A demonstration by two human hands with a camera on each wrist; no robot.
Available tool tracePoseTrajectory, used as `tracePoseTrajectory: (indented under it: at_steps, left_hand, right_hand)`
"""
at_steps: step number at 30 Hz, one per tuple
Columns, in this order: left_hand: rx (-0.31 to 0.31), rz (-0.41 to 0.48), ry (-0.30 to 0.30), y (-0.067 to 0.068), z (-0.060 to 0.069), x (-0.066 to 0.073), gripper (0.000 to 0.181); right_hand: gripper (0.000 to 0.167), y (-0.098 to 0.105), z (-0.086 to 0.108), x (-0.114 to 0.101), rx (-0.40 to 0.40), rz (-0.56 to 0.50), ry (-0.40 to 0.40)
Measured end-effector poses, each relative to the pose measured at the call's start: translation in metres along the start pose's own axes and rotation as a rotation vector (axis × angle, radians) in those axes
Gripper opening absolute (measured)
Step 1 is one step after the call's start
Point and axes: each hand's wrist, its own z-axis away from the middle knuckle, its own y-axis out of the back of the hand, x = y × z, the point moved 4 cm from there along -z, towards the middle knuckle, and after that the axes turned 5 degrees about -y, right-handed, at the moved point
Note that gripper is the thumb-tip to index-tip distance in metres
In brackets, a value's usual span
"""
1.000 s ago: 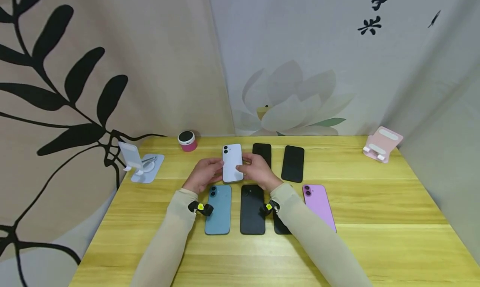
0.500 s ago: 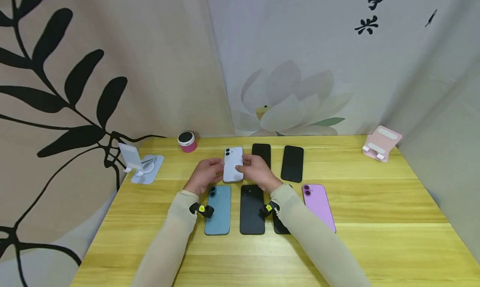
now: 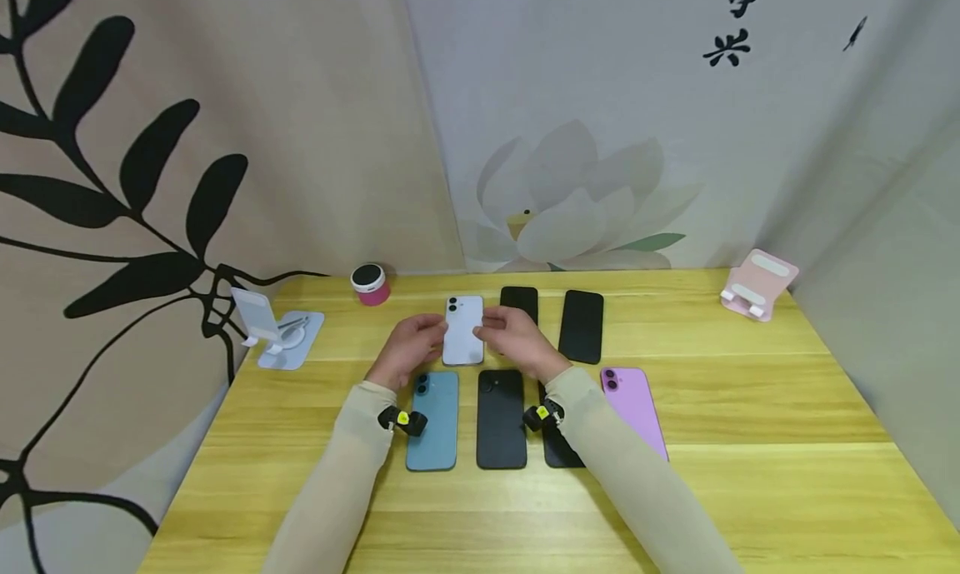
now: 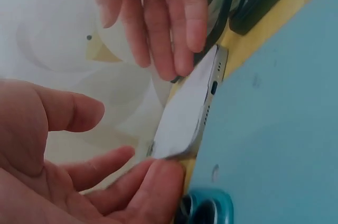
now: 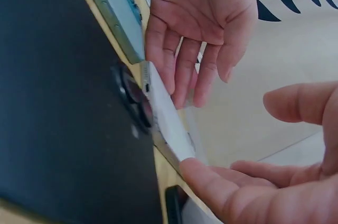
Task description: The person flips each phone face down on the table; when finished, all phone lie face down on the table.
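Observation:
A white phone (image 3: 463, 331) lies back up on the wooden table, its two-lens camera at the far left corner. At its left edge is my left hand (image 3: 414, 345), fingers loosely extended and thumb raised away from the phone, as the left wrist view shows. My right hand (image 3: 521, 339) is at the opposite edge, a fingertip touching or very close to the side, its thumb also apart. Nearer to me lie a teal phone (image 3: 432, 424) and a black phone (image 3: 501, 424). Another dark phone (image 3: 557, 445) is partly hidden under my right forearm.
Farther right are a lilac phone (image 3: 636, 407) and two black phones, one (image 3: 581, 326) whole and one (image 3: 520, 299) partly covered by my right hand. A white stand (image 3: 288, 341), a pink-and-white round jar (image 3: 371, 284) and a pink stand (image 3: 759, 285) stand toward the back.
The white phone's far end has come down and it now lies flat. My right thumb has left its back, and my fingers have loosened.

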Motion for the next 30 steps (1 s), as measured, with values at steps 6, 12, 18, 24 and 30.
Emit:
tracePoseTrajectory:
  at_steps: [6, 12, 18, 24, 30]
  left_hand:
    - [0.077, -0.103, -0.089, -0.012, 0.001, 0.014, 0.045]
    - [0.099, -0.08, -0.137, -0.029, -0.004, 0.023, 0.042]
    - [0.063, 0.017, -0.172, -0.048, -0.011, 0.028, 0.038]
    - [-0.007, 0.101, -0.187, -0.067, -0.013, 0.028, 0.042]
    - [-0.067, 0.114, -0.176, -0.082, -0.011, 0.029, 0.047]
  right_hand:
    - [0.061, 0.012, 0.001, -0.003, 0.016, -0.067, 0.033]
    - [0.055, 0.031, 0.004, -0.002, 0.072, -0.053, 0.028]
    - [0.049, 0.053, 0.009, -0.004, 0.139, -0.045, 0.03]
    - [0.049, 0.069, 0.012, 0.003, 0.196, -0.004, 0.032]
    - [0.054, 0.078, 0.018, 0.013, 0.22, 0.036, 0.014]
